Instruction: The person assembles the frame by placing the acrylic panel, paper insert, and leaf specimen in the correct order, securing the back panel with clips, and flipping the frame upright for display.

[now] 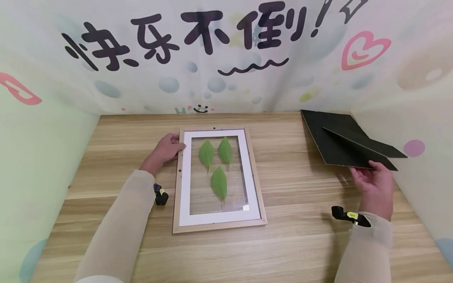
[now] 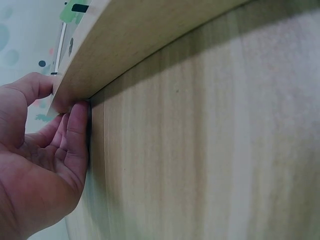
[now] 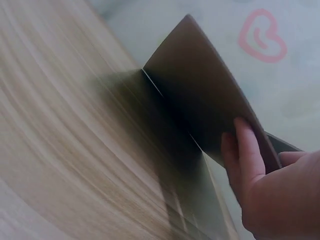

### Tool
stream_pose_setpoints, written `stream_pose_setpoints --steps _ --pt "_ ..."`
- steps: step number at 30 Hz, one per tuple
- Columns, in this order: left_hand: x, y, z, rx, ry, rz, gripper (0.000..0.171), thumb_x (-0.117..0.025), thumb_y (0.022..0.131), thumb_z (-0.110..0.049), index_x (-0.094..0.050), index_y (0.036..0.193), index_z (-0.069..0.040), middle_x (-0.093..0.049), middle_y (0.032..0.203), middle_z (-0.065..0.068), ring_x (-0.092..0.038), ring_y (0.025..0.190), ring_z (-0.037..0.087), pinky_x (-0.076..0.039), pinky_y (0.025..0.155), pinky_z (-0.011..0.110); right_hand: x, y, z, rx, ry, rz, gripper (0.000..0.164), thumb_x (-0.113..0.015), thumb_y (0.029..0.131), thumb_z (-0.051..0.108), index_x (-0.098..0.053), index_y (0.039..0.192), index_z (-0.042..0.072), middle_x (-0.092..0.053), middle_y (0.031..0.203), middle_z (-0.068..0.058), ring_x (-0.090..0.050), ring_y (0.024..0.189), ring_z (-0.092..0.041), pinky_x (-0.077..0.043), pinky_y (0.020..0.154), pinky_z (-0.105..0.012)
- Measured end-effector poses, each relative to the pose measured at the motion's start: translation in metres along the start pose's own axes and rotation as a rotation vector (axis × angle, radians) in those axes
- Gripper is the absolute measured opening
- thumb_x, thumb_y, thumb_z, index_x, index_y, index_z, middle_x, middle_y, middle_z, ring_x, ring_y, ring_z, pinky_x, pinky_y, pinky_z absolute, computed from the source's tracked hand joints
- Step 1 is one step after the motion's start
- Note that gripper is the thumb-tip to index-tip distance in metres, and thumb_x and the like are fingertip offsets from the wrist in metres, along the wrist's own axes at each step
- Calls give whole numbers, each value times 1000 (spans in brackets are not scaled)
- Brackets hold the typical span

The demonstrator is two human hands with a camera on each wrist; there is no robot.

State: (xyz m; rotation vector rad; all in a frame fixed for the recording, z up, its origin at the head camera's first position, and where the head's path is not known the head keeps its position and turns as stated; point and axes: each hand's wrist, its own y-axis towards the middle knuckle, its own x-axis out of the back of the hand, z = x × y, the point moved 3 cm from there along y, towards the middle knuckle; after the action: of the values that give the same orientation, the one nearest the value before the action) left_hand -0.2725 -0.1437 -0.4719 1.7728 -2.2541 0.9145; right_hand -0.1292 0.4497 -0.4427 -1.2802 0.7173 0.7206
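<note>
1. One hand, the left hand (image 1: 165, 148), pinches the left edge of the wooden frame (image 1: 219, 226), thumb above, fingers low against it.
2. From my end I see that frame lying on the wood-grain table (image 1: 297, 243), three green leaves (image 1: 219, 183) within the opening of its white mat (image 1: 216, 218).
3. Well apart, to the frame's right, I have the right hand (image 1: 376, 181) pinching a black board (image 1: 327, 145), tilted, its stand flap (image 1: 371, 146) jutting out.
4. Behind, I make out a lettered backdrop (image 1: 141, 94).
</note>
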Motion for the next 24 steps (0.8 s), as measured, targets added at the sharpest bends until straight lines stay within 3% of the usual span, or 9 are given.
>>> stream_pose_setpoints --steps 4,12,19,24 --pt "-3 1 -1 -2 -3 -2 61 -55 97 -23 -29 149 -4 -46 132 17 -54 103 23 -51 77 26 -2 1 1 10 -18 58 30 -45 98 2 -54 121 18 -67 117 -13 -63 109 -33 -45 100 -48" --pt "-5 0 -2 4 7 -3 62 -54 98 -25 -28 150 -4 -45 137 18 -54 107 26 -51 81 29 -1 -3 4 -9 -68 69 35 -40 98 -4 -53 123 16 -66 116 -19 -62 110 -35 -44 100 -48" --pt "-1 0 0 19 8 -6 60 -56 98 -26 -32 149 -5 -47 136 18 -55 88 18 -52 68 22 1 -5 7 -52 -106 79 33 -39 99 -3 -53 123 15 -67 112 -24 -62 109 -36 -45 100 -47" --pt "5 -2 0 38 -50 7 59 -53 99 -28 -33 150 -6 -49 136 17 -55 93 18 -54 69 22 -1 -8 6 -52 -151 112 34 -37 98 -5 -54 121 15 -68 112 -21 -64 106 -37 -47 97 -50"
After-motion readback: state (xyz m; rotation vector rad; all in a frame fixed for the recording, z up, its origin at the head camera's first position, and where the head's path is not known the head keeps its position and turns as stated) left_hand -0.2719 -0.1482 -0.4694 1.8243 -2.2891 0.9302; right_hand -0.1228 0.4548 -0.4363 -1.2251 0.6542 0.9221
